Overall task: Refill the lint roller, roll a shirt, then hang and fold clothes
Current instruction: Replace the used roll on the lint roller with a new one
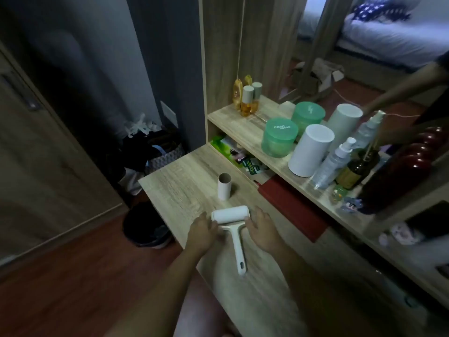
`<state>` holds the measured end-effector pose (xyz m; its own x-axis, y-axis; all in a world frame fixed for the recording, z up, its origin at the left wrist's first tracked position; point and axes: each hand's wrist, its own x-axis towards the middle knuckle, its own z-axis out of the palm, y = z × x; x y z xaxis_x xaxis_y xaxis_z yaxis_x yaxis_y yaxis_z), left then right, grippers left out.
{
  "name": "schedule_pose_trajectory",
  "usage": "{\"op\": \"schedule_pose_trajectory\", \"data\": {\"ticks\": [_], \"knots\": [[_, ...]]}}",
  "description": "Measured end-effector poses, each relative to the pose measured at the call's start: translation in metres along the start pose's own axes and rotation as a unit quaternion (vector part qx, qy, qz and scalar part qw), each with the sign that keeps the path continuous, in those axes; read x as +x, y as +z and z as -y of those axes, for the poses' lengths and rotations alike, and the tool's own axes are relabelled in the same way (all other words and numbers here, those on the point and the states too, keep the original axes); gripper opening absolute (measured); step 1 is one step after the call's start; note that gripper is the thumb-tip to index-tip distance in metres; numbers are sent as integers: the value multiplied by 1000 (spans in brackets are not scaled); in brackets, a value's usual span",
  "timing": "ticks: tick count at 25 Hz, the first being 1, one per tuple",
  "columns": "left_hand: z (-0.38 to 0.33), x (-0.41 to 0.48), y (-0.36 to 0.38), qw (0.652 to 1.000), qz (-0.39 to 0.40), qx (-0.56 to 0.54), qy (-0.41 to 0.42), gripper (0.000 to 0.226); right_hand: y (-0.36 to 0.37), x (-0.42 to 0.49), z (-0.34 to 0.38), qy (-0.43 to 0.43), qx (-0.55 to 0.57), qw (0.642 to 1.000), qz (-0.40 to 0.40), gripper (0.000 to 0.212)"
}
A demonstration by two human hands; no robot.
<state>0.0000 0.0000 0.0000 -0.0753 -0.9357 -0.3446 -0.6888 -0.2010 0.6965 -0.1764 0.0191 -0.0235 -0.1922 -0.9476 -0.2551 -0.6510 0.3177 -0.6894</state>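
Note:
A white lint roller (pixel 230 215) lies on the wooden desk (pixel 179 181), its roll pointing away from me and its handle (pixel 238 249) toward me. My left hand (pixel 202 231) grips the roll's left end and the frame. At the roll's right end rests my right hand (pixel 261 229), fingers touching it. An empty cardboard core (pixel 224 189) stands upright on the desk just beyond the roller.
A shelf (pixel 245 122) to the right carries green jars (pixel 279 139), white cylinders (pixel 309 152), spray bottles and amber bottles in front of a mirror. A red book (pixel 291 205) lies under the shelf. A black bin (pixel 145 227) and a laundry basket (pixel 158 152) sit on the floor left of the desk.

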Motion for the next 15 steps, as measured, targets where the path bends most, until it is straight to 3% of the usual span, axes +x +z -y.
{"op": "schedule_pose_trajectory", "data": {"ticks": [4, 8, 12, 15], "knots": [[-7, 20, 17, 991, -2, -115, -63, 42, 8, 32, -8, 34, 29, 996, 78, 60], [-3, 30, 24, 985, -1, -146, -88, 37, 12, 37, -14, 47, 94, 993, 59, 49], [-25, 1, 26, 987, -54, -149, 5, 31, 1, 25, -8, 146, 320, 936, -11, 36], [-43, -42, 33, 975, -109, -148, 122, 33, -16, 5, -4, 104, 375, 918, -71, 34]]}}
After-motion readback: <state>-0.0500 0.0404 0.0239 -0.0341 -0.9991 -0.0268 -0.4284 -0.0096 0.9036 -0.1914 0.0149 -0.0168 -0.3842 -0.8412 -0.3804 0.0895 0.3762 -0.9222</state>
